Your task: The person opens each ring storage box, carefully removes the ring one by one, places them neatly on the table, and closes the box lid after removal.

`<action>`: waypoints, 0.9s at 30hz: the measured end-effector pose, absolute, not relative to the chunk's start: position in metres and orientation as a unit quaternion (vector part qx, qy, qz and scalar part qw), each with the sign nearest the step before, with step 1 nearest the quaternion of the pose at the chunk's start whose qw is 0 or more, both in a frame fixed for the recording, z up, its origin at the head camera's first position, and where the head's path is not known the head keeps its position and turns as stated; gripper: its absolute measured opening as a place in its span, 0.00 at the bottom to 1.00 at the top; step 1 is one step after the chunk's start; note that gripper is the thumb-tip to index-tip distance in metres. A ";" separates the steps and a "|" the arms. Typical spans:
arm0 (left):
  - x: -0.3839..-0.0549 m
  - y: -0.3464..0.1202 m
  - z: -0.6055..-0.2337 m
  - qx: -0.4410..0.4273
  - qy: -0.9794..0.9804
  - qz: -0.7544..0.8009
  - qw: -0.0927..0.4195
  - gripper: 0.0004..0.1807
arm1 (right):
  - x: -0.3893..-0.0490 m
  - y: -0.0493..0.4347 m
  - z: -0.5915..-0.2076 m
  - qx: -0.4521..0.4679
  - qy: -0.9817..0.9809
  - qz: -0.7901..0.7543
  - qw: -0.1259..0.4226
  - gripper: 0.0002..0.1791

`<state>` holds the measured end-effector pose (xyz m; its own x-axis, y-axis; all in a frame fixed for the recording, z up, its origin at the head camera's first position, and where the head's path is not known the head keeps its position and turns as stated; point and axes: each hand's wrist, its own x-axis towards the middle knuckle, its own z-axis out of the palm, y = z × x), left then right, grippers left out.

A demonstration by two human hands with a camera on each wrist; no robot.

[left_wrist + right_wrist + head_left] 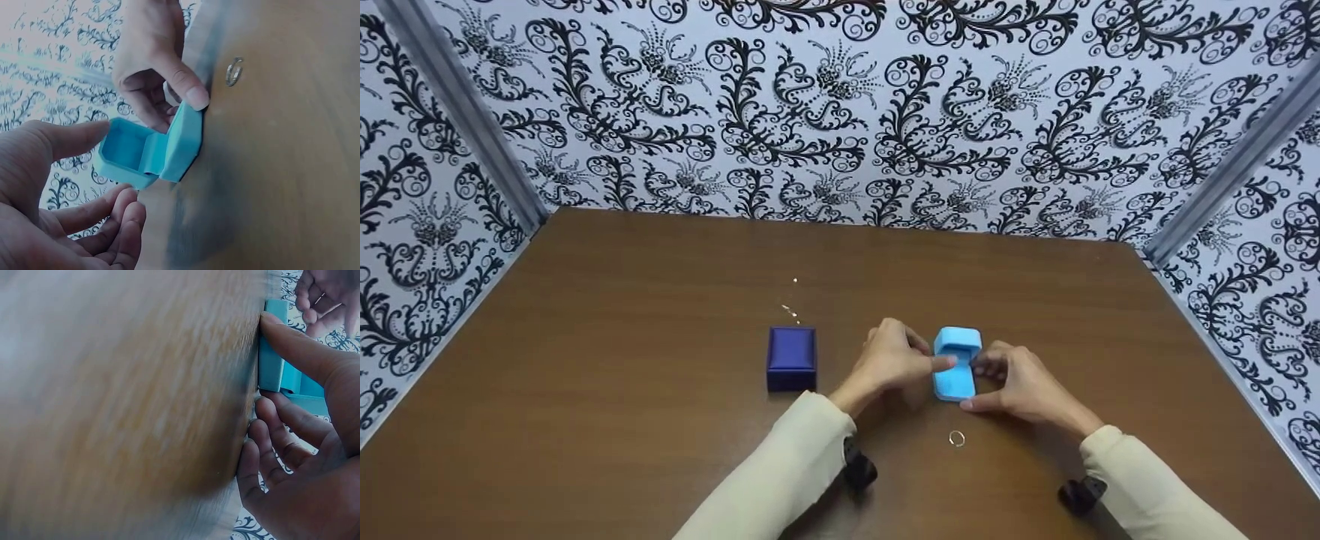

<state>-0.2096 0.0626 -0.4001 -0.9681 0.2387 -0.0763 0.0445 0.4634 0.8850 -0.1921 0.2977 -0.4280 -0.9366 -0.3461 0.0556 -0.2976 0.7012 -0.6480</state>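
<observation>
A light blue ring box [955, 384] stands on the table with its lid raised; no ring shows inside it. My left hand [891, 356] pinches the lid, its thumb on the rim and its fingertips on the outer side in the left wrist view. With thumb and index finger, my right hand [1024, 384] grips the base at the table surface; the right wrist view shows the thumb [298, 343] along it. A thin metal ring [956, 438] lies on the table on the near side of the box, touched by neither hand. The left wrist view shows that ring [233, 72] too.
Left of my left hand sits a closed dark purple box [792, 358]. Just beyond it lie small shiny pieces [790, 310], perhaps a fine chain. The brown table [607, 337] meets black-and-white patterned walls [840, 112] at the back and sides.
</observation>
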 end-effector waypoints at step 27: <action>-0.227 0.086 -0.404 0.007 0.787 0.578 0.217 0.25 | -0.194 0.299 -0.429 -0.183 0.914 -0.360 0.041 0.23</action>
<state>-0.2274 0.0860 -0.4043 -0.9058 0.2614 -0.3334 -0.2402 0.3314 0.9124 -0.1943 0.2989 -0.4290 -0.9295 -0.3645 0.0559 -0.3048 0.6741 -0.6728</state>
